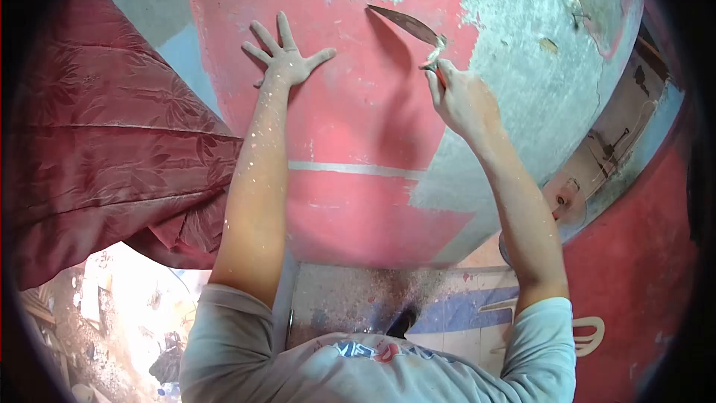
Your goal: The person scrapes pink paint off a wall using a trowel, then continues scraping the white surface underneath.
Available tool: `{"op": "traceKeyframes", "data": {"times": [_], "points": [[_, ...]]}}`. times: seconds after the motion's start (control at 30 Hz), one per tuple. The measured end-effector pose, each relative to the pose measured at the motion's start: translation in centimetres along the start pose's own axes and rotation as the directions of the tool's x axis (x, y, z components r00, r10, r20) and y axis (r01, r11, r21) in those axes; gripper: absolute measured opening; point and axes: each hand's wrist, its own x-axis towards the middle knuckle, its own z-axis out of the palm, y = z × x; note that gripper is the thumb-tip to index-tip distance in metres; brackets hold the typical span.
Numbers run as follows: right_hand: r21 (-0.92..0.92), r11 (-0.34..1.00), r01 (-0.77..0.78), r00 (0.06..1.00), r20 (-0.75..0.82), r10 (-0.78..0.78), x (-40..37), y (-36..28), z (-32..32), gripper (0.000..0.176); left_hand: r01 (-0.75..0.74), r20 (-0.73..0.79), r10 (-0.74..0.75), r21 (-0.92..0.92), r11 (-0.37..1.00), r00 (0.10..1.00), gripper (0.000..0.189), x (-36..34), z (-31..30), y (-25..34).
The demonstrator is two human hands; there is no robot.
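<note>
My left hand [286,65] lies flat with fingers spread on the pink-painted part of the wall [335,112]. Paint flecks dot that forearm. In my right hand [466,101] is a pointed trowel [409,24], its orange handle wrapped by my fingers. The blade points up and to the left over the pink paint, close to the ragged border where bare grey plaster [514,45] shows. A shadow of the trowel and hand falls on the wall below. A pale horizontal stripe [354,169] crosses the pink area under both hands.
A dark red patterned curtain [127,134] hangs at the left, close to my left forearm. Paint chips litter the tiled floor [335,295] below. A white plastic chair [589,336] stands at lower right. Cracks and chipped spots mark the plaster at upper right.
</note>
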Motion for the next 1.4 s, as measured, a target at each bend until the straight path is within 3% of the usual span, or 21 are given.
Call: {"op": "traceKeyframes", "data": {"times": [0.07, 0.17, 0.23, 0.27, 0.3, 0.33, 0.37, 0.43, 0.53, 0.6, 0.7, 0.73, 0.83, 0.9, 0.93, 1.03, 1.1, 1.13, 1.2, 1.3, 1.4], "points": [[0.049, 0.999, -0.013, 1.000, -0.011, 0.013, -1.1, -0.9, 0.1, 0.035, 0.001, -0.023, 0.000, 0.021, 1.000, 1.000, 0.143, 0.1, 0.7, -1.1], [0.443, 0.891, -0.103, 0.977, -0.122, 0.173, -5.3, -0.3, 2.8, 0.033, -0.062, -0.031, 0.059, -0.101, 0.993, 0.998, 0.143, -0.6, 1.7, -1.3], [0.616, 0.768, -0.177, 0.958, -0.073, 0.278, -8.7, 0.1, 6.5, 0.034, -0.018, 0.021, 0.023, -0.222, 0.975, 0.999, 0.129, -5.4, 4.3, -1.9], [0.698, 0.707, -0.115, 0.951, -0.128, 0.281, -9.9, -0.4, 8.1, 0.034, -0.016, 0.082, 0.045, -0.333, 0.943, 0.996, 0.124, -8.0, 5.2, -1.8], [0.770, 0.636, -0.052, 0.940, -0.177, 0.291, -11.0, -1.4, 9.3, 0.036, -0.054, 0.138, 0.122, -0.418, 0.907, 0.983, 0.100, -11.7, 5.8, -0.9], [0.800, 0.597, -0.050, 0.932, -0.178, 0.317, -11.9, -2.6, 9.8, 0.035, -0.074, 0.228, 0.275, -0.631, 0.772, 0.934, 0.078, -14.7, 8.4, -1.6], [0.829, 0.558, -0.049, 0.926, -0.172, 0.337, -12.3, -3.7, 10.3, 0.035, 0.206, 0.373, 0.198, -0.800, 0.563, 0.906, 0.068, -19.7, 5.8, 2.1], [0.833, 0.552, 0.027, 0.923, -0.232, 0.306, -12.5, -5.3, 11.9, 0.036, 0.591, 0.635, 0.213, -0.771, 0.238, 0.743, 0.059, -24.6, 5.1, 5.1], [0.830, 0.537, 0.155, 0.925, -0.313, 0.217, -12.2, -6.4, 12.6, 0.034, 0.410, 0.402, 0.090, -0.907, -0.093, 0.911, 0.047, -26.3, 6.2, 7.9], [0.771, 0.596, 0.223, 0.918, -0.372, 0.138, -10.8, -5.9, 13.5, 0.032, 0.359, 0.354, 0.060, -0.925, -0.123, 0.933, 0.043, -25.0, 5.1, 9.3], [0.511, 0.793, 0.331, 0.937, -0.281, -0.210, -7.6, -3.2, 10.7, 0.033, 0.344, 0.342, 0.083, -0.939, -0.010, 0.936, 0.041, -21.8, 4.8, 7.7], [0.454, 0.800, 0.392, 0.920, -0.221, -0.325, -6.0, -1.5, 9.4, 0.033, 0.345, 0.349, 0.110, -0.937, 0.052, 0.931, 0.041, -21.2, 4.8, 7.2], [0.279, 0.747, 0.603, 0.795, -0.137, -0.591, -0.6, 2.5, 4.2, 0.033, 0.381, 0.378, -0.058, -0.924, 0.045, 0.924, 0.041, -20.1, 1.7, 10.4], [0.118, 0.724, 0.680, 0.726, -0.248, -0.642, 4.2, 5.1, 0.6, 0.029, 0.278, 0.267, -0.080, -0.937, 0.211, 0.960, 0.041, -19.3, 1.5, 10.7], [-0.043, 0.728, 0.684, 0.632, -0.465, -0.620, 7.3, 6.6, -0.9, 0.025, 0.227, 0.211, -0.087, -0.928, 0.294, 0.974, 0.040, -18.8, 1.4, 10.7], [-0.161, 0.890, 0.426, 0.660, -0.617, -0.428, 17.0, 13.0, -6.8, 0.035, 0.154, 0.132, -0.080, -0.878, 0.453, 0.988, 0.035, -17.9, 1.1, 10.2], [-0.471, 0.876, 0.107, 0.439, -0.768, -0.466, 20.7, 15.2, -9.6, 0.038, 0.099, 0.081, -0.056, -0.824, 0.558, 0.995, 0.033, -17.4, 3.1, 8.8], [-0.376, 0.918, 0.123, 0.502, -0.775, -0.384, 20.5, 14.7, -10.8, 0.046, -0.043, -0.073, -0.006, -0.656, 0.754, 0.997, 0.032, -17.0, 4.1, 8.3], [-0.173, 0.976, 0.134, 0.625, -0.749, -0.219, 19.6, 13.3, -11.9, 0.065, 0.003, -0.044, -0.043, -0.666, 0.746, 0.998, 0.033, -16.6, 4.9, 8.1], [-0.226, 0.970, 0.085, 0.495, -0.836, -0.238, 20.7, 13.2, -9.7, 0.055, 0.037, -0.056, -0.106, -0.697, 0.716, 0.993, 0.034, -15.7, 5.1, 8.0], [-0.245, 0.967, 0.070, 0.482, -0.840, -0.248, 20.4, 13.6, -7.8, 0.054, 0.044, -0.074, -0.144, -0.734, 0.677, 0.987, 0.038, -14.6, 4.9, 7.5]]}}
